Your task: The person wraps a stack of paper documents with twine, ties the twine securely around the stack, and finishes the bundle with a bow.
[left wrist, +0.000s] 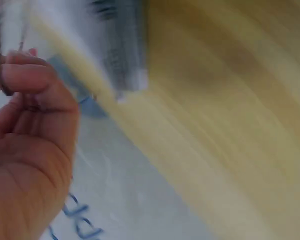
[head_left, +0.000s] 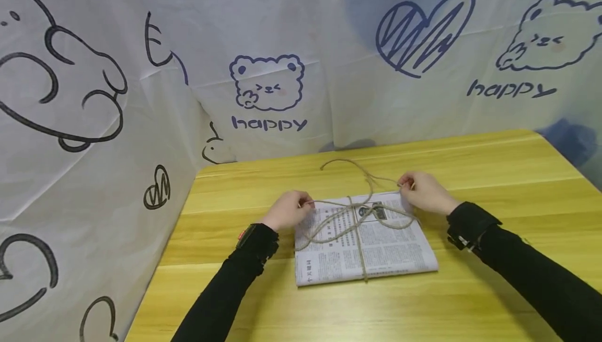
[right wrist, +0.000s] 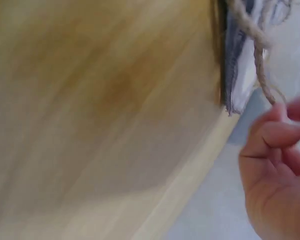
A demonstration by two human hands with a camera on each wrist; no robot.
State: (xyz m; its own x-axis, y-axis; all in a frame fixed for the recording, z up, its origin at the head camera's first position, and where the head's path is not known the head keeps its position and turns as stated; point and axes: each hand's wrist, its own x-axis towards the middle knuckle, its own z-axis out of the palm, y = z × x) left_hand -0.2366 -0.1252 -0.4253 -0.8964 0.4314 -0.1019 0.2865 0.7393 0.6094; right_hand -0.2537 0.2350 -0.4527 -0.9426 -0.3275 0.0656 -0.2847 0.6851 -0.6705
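A folded newspaper (head_left: 383, 245) lies flat on the worktop (head_left: 508, 174), with twine (head_left: 359, 249) running across it from twelve to six and looping loosely on top. Taking the newspaper as the dial, the left hand (head_left: 288, 209) is at ten o'clock, its fingers pinching one strand; the right hand (head_left: 427, 193), at two, pinches another. A loose end curls out toward eleven.

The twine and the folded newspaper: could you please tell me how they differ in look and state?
The twine is thin and plain tan, while the folded newspaper is broad, pale and printed. The twine bends into loops; the left hand and right hand pinch it, whereas the newspaper lies flat on the table. Both things show in all views.
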